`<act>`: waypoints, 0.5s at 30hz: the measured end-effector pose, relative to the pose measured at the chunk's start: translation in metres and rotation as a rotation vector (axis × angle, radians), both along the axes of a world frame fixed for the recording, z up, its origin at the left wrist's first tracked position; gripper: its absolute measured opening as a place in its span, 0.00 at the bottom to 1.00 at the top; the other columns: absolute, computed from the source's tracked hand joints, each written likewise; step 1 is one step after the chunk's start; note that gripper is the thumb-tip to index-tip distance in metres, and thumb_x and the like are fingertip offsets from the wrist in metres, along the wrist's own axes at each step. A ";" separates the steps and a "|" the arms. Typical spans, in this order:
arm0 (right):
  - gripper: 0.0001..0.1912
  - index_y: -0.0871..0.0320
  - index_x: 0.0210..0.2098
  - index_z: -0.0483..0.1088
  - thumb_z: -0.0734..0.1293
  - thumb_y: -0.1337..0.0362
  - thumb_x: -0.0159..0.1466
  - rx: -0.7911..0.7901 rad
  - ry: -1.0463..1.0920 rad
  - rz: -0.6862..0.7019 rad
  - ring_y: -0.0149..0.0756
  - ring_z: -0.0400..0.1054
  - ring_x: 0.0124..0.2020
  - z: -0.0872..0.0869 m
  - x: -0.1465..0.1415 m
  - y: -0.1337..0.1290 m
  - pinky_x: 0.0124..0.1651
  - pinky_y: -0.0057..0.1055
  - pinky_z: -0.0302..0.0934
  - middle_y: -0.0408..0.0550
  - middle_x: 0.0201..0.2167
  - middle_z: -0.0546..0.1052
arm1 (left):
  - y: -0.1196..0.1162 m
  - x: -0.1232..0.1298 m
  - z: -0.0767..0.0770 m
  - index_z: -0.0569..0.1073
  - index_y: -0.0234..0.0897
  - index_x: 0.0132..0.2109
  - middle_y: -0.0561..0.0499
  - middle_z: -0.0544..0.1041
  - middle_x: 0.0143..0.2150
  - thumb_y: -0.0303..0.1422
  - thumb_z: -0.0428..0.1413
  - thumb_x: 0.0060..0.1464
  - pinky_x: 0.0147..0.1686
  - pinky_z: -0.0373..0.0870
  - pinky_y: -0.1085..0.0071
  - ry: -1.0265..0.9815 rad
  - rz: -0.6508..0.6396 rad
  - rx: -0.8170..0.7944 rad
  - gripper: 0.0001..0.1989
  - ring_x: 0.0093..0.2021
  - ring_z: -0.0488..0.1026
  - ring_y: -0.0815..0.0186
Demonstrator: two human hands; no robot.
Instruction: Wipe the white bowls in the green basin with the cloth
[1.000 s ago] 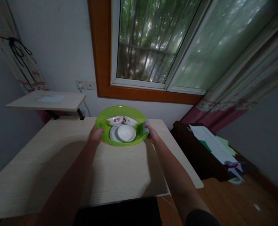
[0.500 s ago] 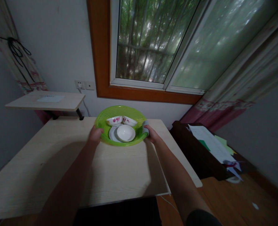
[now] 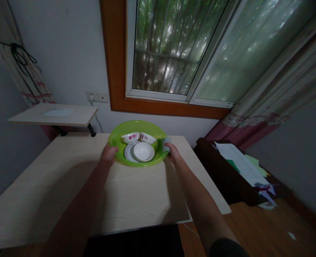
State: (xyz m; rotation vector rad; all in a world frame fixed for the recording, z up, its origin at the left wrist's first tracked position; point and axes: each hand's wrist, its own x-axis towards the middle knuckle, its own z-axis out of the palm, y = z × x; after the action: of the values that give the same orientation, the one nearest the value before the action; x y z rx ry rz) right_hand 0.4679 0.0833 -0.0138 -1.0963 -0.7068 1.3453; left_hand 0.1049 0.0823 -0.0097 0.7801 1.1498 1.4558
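A green plastic basin (image 3: 136, 125) is at the far side of the table, between my two hands. My left hand (image 3: 109, 154) is closed on its left rim, thumb over the edge. On the right rim my right hand (image 3: 172, 151) is closed, with a grey-green cloth (image 3: 165, 144) between its fingers and the basin. Inside are two flowered bowls, one on the left (image 3: 130, 137) and one tilted on the right (image 3: 148, 138). A white bowl (image 3: 143, 152) stands in front of them, partly over a white plate (image 3: 129, 152). Whether the basin touches the table is hard to see.
The pale wooden table (image 3: 136, 196) spreads below my arms. A small raised shelf (image 3: 53, 114) with a paper on it stands at the back left. Behind are a wall socket (image 3: 96, 96) and a window. Papers lie on a dark cabinet (image 3: 219, 171) at the right.
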 end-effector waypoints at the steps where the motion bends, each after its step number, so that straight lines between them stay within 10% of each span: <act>1: 0.16 0.56 0.45 0.82 0.72 0.65 0.57 0.001 0.012 0.002 0.45 0.86 0.39 0.001 -0.001 0.000 0.45 0.36 0.84 0.51 0.40 0.90 | 0.000 0.000 0.000 0.84 0.37 0.47 0.44 0.88 0.40 0.27 0.63 0.31 0.46 0.85 0.54 0.006 -0.007 -0.006 0.28 0.46 0.86 0.45; 15: 0.16 0.58 0.47 0.83 0.70 0.64 0.60 -0.069 0.010 0.176 0.45 0.86 0.39 0.010 -0.001 -0.007 0.46 0.35 0.82 0.54 0.40 0.90 | 0.000 0.002 0.004 0.83 0.38 0.43 0.45 0.88 0.38 0.26 0.63 0.32 0.45 0.86 0.56 0.027 0.007 -0.064 0.24 0.47 0.86 0.44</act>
State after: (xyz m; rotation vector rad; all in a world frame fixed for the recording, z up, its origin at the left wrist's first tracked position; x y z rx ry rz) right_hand 0.4673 0.0763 -0.0041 -1.1010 -0.7689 1.5331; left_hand 0.1073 0.0826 -0.0060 0.7535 1.2151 1.4113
